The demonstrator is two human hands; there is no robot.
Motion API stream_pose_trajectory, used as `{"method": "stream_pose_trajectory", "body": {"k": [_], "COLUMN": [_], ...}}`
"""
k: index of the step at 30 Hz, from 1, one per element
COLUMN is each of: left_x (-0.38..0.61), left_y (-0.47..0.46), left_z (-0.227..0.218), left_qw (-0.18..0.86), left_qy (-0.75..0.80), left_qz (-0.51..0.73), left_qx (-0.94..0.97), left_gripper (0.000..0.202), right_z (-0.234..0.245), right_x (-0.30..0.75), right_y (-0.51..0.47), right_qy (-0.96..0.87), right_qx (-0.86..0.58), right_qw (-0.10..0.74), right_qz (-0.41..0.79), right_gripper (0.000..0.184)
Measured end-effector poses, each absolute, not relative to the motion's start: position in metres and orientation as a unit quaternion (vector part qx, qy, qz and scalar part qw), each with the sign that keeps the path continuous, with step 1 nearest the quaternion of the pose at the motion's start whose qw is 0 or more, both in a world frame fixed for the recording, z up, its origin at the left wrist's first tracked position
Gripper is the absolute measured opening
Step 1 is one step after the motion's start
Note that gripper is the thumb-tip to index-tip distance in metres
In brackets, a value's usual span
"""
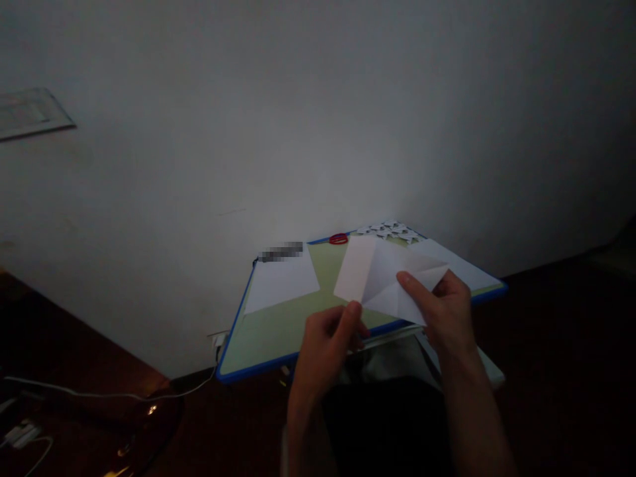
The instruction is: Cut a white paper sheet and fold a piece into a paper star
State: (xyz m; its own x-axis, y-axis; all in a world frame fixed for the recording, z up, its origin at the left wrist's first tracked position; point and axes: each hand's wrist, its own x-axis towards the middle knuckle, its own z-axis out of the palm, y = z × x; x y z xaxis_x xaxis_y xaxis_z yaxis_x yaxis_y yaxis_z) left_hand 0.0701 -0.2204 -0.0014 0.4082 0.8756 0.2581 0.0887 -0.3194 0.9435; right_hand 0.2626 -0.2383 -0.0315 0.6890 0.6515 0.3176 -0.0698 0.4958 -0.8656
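A creased sheet of white paper (385, 271) is held up above the near edge of the table, with fold lines crossing its right part. My left hand (330, 338) pinches its lower edge between thumb and fingers. At the paper's right side, my right hand (444, 305) grips it, the thumb lying on top and the fingers partly hidden behind. Past the paper, red-handled scissors (338, 239) lie at the table's far edge.
The small table (268, 351) has a pale green top and blue rim. White sheets (285, 281) lie at its left, and more paper (452, 262) at its right. Several small patterned pieces (390, 230) sit at the back. A white cable (124, 396) runs below left.
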Motion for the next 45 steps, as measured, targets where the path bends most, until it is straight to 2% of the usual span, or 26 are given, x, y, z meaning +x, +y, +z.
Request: {"method": "stream_pose_trajectory", "body": {"k": [1, 3, 7, 10, 14, 16, 20, 25, 31, 36, 45], "left_x": [0.075, 0.086, 0.107, 0.115, 0.116, 0.115, 0.113, 0.111, 0.111, 0.107, 0.110], "left_y": [-0.220, -0.218, -0.214, -0.215, -0.218, -0.219, -0.218, -0.218, -0.217, -0.216, -0.215], "left_z": [-0.002, -0.005, -0.011, -0.012, -0.009, -0.009, -0.010, -0.008, -0.010, -0.008, -0.008], "left_qw": [0.510, 0.566, 0.574, 0.540, 0.489, 0.472, 0.485, 0.482, 0.473, 0.453, 0.452], "left_qy": [0.325, 0.287, 0.278, 0.295, 0.312, 0.327, 0.307, 0.273, 0.269, 0.293, 0.271], "left_qz": [0.391, 0.423, 0.535, 0.579, 0.601, 0.602, 0.584, 0.579, 0.611, 0.610, 0.667], "left_qx": [0.694, 0.647, 0.554, 0.536, 0.549, 0.556, 0.574, 0.598, 0.575, 0.581, 0.527], "left_gripper": [0.061, 0.055, 0.047, 0.046, 0.049, 0.053, 0.054, 0.041, 0.024, 0.025, 0.017], "right_z": [-0.031, -0.029, -0.023, -0.022, -0.028, -0.029, -0.026, -0.021, -0.021, -0.016, -0.010], "right_x": [0.260, 0.257, 0.251, 0.247, 0.244, 0.244, 0.243, 0.238, 0.233, 0.238, 0.240], "right_y": [-0.238, -0.237, -0.237, -0.237, -0.236, -0.237, -0.238, -0.236, -0.239, -0.246, -0.249], "right_qy": [-0.325, -0.340, -0.487, -0.580, -0.664, -0.685, -0.661, -0.614, -0.540, -0.571, -0.512], "right_qx": [-0.451, -0.456, -0.452, -0.449, -0.440, -0.436, -0.429, -0.448, -0.438, -0.407, -0.408], "right_qw": [0.801, 0.793, 0.741, 0.679, 0.604, 0.582, 0.613, 0.650, 0.706, 0.682, 0.708], "right_qz": [0.224, 0.216, 0.098, 0.017, 0.024, 0.042, 0.052, 0.014, 0.133, 0.209, 0.266], "right_gripper": [0.041, 0.037, 0.028, 0.040, 0.053, 0.053, 0.047, 0.051, 0.053, 0.024, 0.027]}}
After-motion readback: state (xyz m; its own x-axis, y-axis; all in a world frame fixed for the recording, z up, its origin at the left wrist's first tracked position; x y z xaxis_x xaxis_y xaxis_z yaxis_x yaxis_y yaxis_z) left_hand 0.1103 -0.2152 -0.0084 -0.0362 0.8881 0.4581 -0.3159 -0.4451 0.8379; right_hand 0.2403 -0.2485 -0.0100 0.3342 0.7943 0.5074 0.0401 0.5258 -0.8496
